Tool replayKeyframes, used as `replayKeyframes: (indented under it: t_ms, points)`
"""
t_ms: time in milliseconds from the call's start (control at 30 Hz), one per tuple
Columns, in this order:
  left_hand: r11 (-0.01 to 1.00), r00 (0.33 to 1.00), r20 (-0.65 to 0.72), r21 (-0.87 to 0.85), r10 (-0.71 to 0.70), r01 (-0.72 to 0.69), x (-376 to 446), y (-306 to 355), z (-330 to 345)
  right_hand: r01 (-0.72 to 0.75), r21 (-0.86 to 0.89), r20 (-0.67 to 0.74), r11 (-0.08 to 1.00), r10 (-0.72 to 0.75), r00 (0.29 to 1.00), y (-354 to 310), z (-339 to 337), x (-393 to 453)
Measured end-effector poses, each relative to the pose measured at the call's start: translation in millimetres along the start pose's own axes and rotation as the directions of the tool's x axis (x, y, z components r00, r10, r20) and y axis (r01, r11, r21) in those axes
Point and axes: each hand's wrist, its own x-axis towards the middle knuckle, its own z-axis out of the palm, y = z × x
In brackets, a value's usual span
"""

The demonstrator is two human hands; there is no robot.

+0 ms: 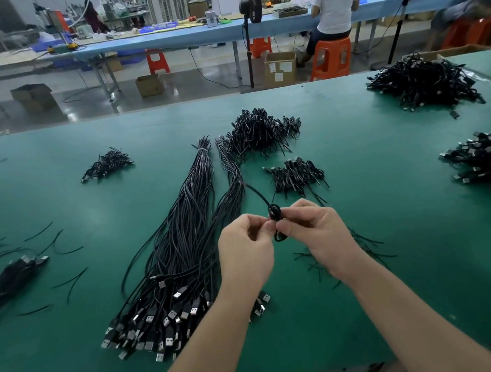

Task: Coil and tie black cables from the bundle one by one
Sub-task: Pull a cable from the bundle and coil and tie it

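Above the green counter (379, 308), just in front of me, I hold a small coil of black cable (274, 213) between both hands. My left hand (246, 248) has its fingers curled, the tips pinching the coil's left side; my right hand (316, 232) pinches the coil from the right, thumb in front. Both grips are closed on the coil. A free length of the same cable (256, 193) runs up and away from the coil toward the thinner loose bundle (231, 184); a short loop hangs below my fingertips.

I judge the step in hand to be the tying: the coil looks wound and the tie is being closed round its waist, though whether a separate tie is present is too small to tell. To do it well, I should keep the turns pressed flat and together with one grip while the other wraps and twists snugly, so no turn springs out. The trailing length should be drawn in before the final twist.

To my left lies the large bundle of USB cables (182, 241), plugs toward me. Finished coils sit in a pile (296, 176) just beyond my hands, and a bigger pile (262, 130) lies farther back.
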Motion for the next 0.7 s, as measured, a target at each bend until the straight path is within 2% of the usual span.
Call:
replayKeyframes:
  t_ms: [100, 167, 233, 300, 333, 367, 400, 433, 467, 500, 533, 600, 633, 700]
  points:
    - [0.929, 0.948, 0.170, -0.214, -0.269, 0.302, 3.3, 1.5, -4.5, 0.103, -0.214, 0.019, 0.971, -0.102, 0.995, -0.8, -1.8, 0.7]
    - [0.883, 0.922, 0.240, -0.293, -0.303, 0.366, 3.7, 2.4, -8.2, 0.084, -0.240, 0.044, 0.967, -0.075, 0.996, 0.0, -5.1, 1.7]
    - [0.948, 0.970, 0.155, -0.230, -0.188, 0.220, 3.7, 2.6, -10.6, -0.009, -0.146, 0.047, 0.989, 0.016, 0.999, -1.0, -9.3, 1.5]
    - [0.997, 0.997, -0.025, 0.016, 0.077, -0.077, 3.2, 1.8, -12.6, -0.144, -0.004, 0.006, 0.990, 0.144, 0.990, -2.3, -11.0, 2.6]
    - [0.954, 0.958, -0.098, 0.162, 0.271, -0.254, 2.7, 1.2, -13.9, -0.234, 0.030, -0.012, 0.972, 0.234, 0.972, -3.1, -10.6, 3.9]
    - [0.852, 0.869, -0.121, 0.304, 0.479, -0.427, 2.0, 0.0, -15.3, -0.331, 0.036, -0.005, 0.943, 0.331, 0.943, -4.1, -9.7, 5.0]
    - [0.704, 0.747, -0.087, 0.420, 0.659, -0.572, 1.7, -2.6, -15.5, -0.414, 0.031, 0.034, 0.910, 0.413, 0.910, -4.7, -8.6, 5.9]
    - [0.551, 0.624, -0.027, 0.499, 0.781, -0.669, 1.7, -6.6, -14.5, -0.467, 0.033, 0.098, 0.884, 0.462, 0.881, -5.5, -7.5, 6.3]
    - [0.438, 0.533, 0.024, 0.538, 0.846, -0.720, 1.7, -10.2, -13.2, -0.483, 0.047, 0.162, 0.874, 0.471, 0.867, -6.0, -6.7, 6.3]
    - [0.387, 0.492, 0.053, 0.548, 0.869, -0.741, 1.9, -12.7, -12.1, -0.474, 0.069, 0.205, 0.878, 0.453, 0.868, -7.0, -6.3, 6.0]
    - [0.386, 0.490, 0.057, 0.541, 0.870, -0.748, 1.9, -14.1, -11.6, -0.452, 0.092, 0.224, 0.887, 0.424, 0.878, -8.7, -6.3, 5.3]
    - [0.452, 0.540, 0.031, 0.507, 0.841, -0.734, 1.3, -16.4, -10.8, -0.387, 0.116, 0.196, 0.915, 0.361, 0.912, -9.9, -6.3, 4.4]
    - [0.508, 0.587, 0.008, 0.492, 0.809, -0.707, -0.5, -16.7, -9.5, -0.346, 0.114, 0.169, 0.931, 0.325, 0.930, -9.2, -6.2, 4.3]
    - [0.693, 0.747, -0.051, 0.419, 0.663, -0.587, -6.9, -14.2, -5.1, -0.256, 0.091, 0.133, 0.963, 0.243, 0.961, -7.1, -5.4, 3.3]
